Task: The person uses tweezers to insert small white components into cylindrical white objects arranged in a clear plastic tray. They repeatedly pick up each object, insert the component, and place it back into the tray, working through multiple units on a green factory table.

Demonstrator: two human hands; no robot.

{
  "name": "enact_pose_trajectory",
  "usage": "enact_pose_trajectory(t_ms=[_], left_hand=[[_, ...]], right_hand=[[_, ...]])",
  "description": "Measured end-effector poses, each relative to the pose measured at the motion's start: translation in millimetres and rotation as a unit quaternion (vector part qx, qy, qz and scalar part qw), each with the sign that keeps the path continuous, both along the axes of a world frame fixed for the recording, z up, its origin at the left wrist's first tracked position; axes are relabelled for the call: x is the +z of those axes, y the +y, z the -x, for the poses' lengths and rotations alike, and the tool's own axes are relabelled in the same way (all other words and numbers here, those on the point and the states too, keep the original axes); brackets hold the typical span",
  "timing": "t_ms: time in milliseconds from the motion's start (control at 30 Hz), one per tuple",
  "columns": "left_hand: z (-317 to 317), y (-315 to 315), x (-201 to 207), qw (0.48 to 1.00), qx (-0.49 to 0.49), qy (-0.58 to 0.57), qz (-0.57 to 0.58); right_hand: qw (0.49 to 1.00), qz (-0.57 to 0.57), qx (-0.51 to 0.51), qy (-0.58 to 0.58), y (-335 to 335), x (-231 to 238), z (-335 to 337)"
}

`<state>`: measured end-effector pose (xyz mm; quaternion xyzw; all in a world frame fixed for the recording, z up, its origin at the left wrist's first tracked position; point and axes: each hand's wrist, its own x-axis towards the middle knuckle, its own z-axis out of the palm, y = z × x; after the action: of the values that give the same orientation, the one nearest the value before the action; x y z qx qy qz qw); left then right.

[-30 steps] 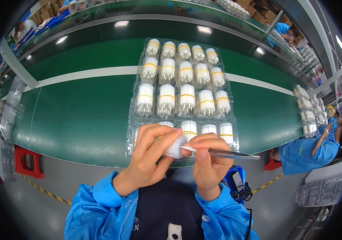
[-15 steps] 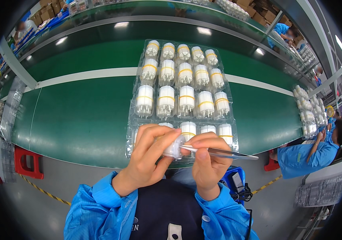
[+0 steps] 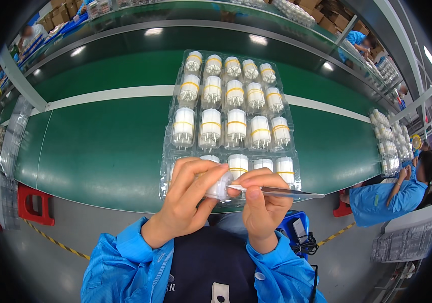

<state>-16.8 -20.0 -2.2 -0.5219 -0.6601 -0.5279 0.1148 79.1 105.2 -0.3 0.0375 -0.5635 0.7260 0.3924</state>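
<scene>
My left hand, fingers curled, grips a white, round plug-like part with its end turned to the right. Pinched in my right hand is a slim pair of metal tweezers. Their pale tips touch or nearly touch the end of the part; the exact contact is too small to tell. The joined end tapers out to the right. Both hands are close together over the near edge of a clear plastic tray. Rows of white plugs with yellow bands and metal pins fill it, the nearest row partly hidden by my hands.
The tray rests on a green work surface crossed by a white strip. Below its edge are a red stool and a blue bin with cables. A co-worker in blue sits at right beside stacked trays of parts.
The tweezers have turned slightly in my right hand, their far end a little higher. My left hand keeps its hold on the part. The co-worker at right has shifted slightly.
</scene>
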Motion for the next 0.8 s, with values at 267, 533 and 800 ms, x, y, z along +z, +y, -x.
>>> enact_pose_trajectory(t_ms=[267,533,800], left_hand=[[0.2,-0.6,0.7,1.000,-0.005,0.002,0.009],[-0.1,-0.9,-1.8,1.000,-0.008,0.000,0.014],[0.6,0.0,0.7,1.000,-0.010,0.004,0.015]], right_hand=[[1.000,-0.014,-0.009,-0.004,0.2,1.2,-0.3],[1.000,-0.020,-0.014,-0.009,0.1,-1.6,-1.0],[1.000,-0.014,-0.010,-0.008,1.1,0.6,-0.9]])
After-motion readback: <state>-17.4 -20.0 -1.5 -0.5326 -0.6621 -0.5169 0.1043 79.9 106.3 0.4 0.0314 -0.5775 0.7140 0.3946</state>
